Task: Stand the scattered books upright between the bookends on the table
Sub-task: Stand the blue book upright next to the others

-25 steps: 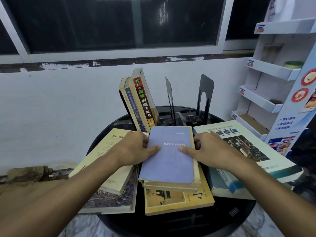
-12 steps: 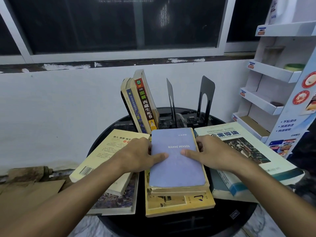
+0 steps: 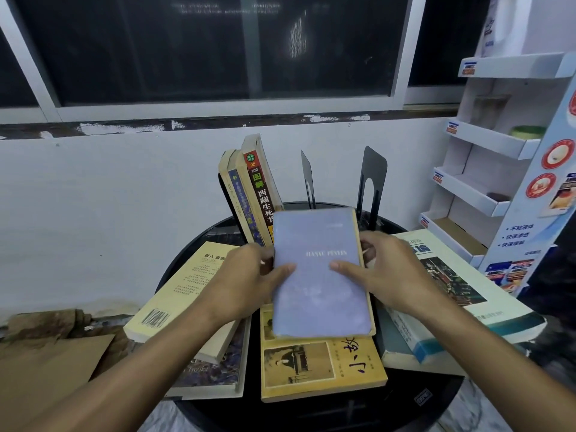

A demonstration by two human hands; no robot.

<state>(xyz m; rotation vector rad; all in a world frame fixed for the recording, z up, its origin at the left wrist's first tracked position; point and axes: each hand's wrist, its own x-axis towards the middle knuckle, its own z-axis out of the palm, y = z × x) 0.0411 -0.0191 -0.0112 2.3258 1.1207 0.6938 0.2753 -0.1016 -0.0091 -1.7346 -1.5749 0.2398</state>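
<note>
Both hands grip blue book, thumbs on cover.

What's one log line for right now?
phase: grasping blue book | left hand: grips left edge | right hand: grips right edge | standing books: leaning left

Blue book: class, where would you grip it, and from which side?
By its long edges, from left and right: the blue book sits cover-up over the yellow book, both edges free. The left hand and right hand hold it so.
</note>
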